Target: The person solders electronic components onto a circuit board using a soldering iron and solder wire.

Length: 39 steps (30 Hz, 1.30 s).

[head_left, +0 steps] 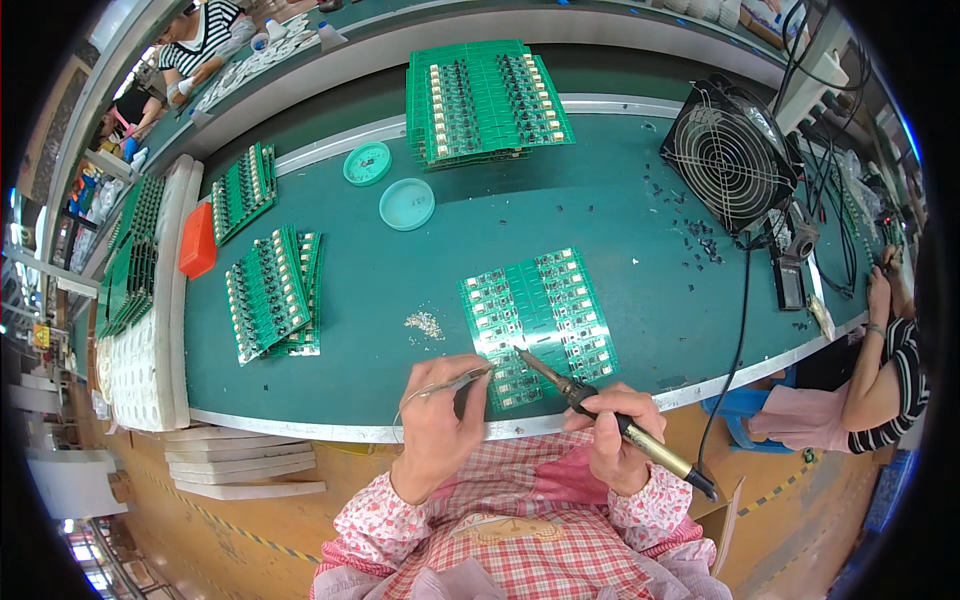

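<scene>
A green circuit board panel [541, 315] with rows of white and black parts lies flat at the table's near edge. My right hand [622, 425] is closed round a soldering iron [655, 450], whose tip points left and up at the middle of the panel; I cannot tell whether it touches. My left hand [440, 425] pinches thin metal tweezers [440, 385], their points by the panel's lower left edge. Whether the tweezers hold a part is too small to tell. A small heap of tiny pale components [425, 324] lies left of the panel.
Board stacks stand at the back [490, 105] and left [270, 300]. Two round teal dishes [407, 204] sit behind the heap. A black fan [735, 155] and black bits [705, 245] are at right; a cord [742, 350] hangs over the edge. An orange box [198, 241] is left. Other people work nearby.
</scene>
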Motion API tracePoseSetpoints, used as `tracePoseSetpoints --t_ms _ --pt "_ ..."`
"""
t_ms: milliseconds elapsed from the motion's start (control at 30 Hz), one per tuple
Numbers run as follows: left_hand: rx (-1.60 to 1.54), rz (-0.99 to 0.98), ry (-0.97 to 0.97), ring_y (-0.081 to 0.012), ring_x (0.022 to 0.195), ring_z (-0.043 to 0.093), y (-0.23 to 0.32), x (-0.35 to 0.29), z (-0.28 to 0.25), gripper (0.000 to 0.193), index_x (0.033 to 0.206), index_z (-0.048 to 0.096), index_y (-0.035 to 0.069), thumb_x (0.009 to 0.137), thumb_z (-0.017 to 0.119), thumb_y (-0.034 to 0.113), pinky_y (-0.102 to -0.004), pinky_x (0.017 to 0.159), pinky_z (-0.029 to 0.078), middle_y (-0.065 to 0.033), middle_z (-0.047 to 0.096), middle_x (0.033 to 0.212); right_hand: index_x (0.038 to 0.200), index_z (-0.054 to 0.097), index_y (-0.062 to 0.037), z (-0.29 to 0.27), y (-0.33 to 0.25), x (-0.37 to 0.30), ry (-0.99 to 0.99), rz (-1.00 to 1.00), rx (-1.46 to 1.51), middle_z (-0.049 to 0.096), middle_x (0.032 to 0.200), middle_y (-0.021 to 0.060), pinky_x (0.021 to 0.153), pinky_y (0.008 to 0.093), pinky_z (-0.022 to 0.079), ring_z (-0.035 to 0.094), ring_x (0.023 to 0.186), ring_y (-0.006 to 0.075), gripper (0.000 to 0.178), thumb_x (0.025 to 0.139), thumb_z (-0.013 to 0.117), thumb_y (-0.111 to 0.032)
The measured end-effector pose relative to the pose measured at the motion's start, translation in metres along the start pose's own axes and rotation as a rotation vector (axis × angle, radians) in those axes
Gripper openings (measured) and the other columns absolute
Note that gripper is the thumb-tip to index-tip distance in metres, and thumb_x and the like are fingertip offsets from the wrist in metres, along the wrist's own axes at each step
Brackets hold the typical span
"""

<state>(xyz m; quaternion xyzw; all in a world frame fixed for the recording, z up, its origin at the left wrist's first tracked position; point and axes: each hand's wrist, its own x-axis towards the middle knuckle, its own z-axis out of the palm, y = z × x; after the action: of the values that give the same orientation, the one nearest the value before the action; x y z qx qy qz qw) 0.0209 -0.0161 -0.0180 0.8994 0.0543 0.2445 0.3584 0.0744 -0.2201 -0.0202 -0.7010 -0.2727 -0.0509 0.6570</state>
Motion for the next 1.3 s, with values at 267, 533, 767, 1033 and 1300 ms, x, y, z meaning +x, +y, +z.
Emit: tracePoseSetpoints --t_ms 267,533,767,1033,1300 --pt "0.008 0.009 -0.005 -0.0292 0.086 0.063 0.001 0.001 -0.001 0.023 0.099 0.069 0.005 0.079 0.073 -0.004 -0.0374 0.076 0.050 -0.0072 0.071 0.098 0.106 0.060 -0.0020 -0.002 -0.004 -0.004 -0.040 -0.086 0.075 0.073 0.077 0.0098 0.064 0.0350 0.057 0.071 0.069 0.0230 0.014 0.095 0.062 -0.009" --pt "0.008 0.007 -0.005 -0.0294 0.086 0.065 0.001 0.000 -0.001 0.019 0.098 0.069 0.003 0.080 0.072 -0.004 -0.0374 0.077 0.050 -0.0092 0.071 0.098 0.107 0.059 -0.0020 -0.001 -0.004 -0.005 -0.038 -0.070 0.099 0.073 0.076 0.0103 0.065 0.0347 0.057 0.071 0.070 0.0230 0.014 0.096 0.062 -0.010" --pt "0.009 0.019 0.017 -0.0294 0.086 0.064 0.001 0.000 0.000 0.024 0.099 0.069 0.006 0.078 0.074 -0.005 -0.0376 0.076 0.050 -0.0069 0.071 0.098 0.106 0.060 -0.0023 -0.001 -0.005 -0.003 -0.053 -0.082 0.086 0.073 0.076 0.0100 0.064 0.0347 0.057 0.071 0.070 0.0231 0.013 0.096 0.062 -0.010" --pt "0.012 0.000 -0.006 -0.0296 0.088 0.066 0.003 0.001 -0.001 0.015 0.097 0.069 0.002 0.082 0.071 -0.003 -0.0374 0.078 0.051 -0.0109 0.072 0.099 0.099 0.062 -0.0028 0.002 -0.001 0.000 -0.068 0.055 0.027 0.071 0.069 0.0078 0.061 0.0329 0.056 0.069 0.062 0.0195 0.007 0.093 0.061 -0.006" --pt "0.015 -0.006 -0.009 -0.0289 0.088 0.066 0.004 0.002 -0.002 0.013 0.094 0.071 0.003 0.081 0.072 -0.003 -0.0369 0.078 0.051 -0.0096 0.072 0.099 0.095 0.059 0.0001 0.005 0.000 0.007 -0.121 -0.008 -0.073 0.068 0.070 0.0105 0.057 0.0285 0.054 0.068 0.057 0.0169 0.011 0.097 0.057 -0.010"
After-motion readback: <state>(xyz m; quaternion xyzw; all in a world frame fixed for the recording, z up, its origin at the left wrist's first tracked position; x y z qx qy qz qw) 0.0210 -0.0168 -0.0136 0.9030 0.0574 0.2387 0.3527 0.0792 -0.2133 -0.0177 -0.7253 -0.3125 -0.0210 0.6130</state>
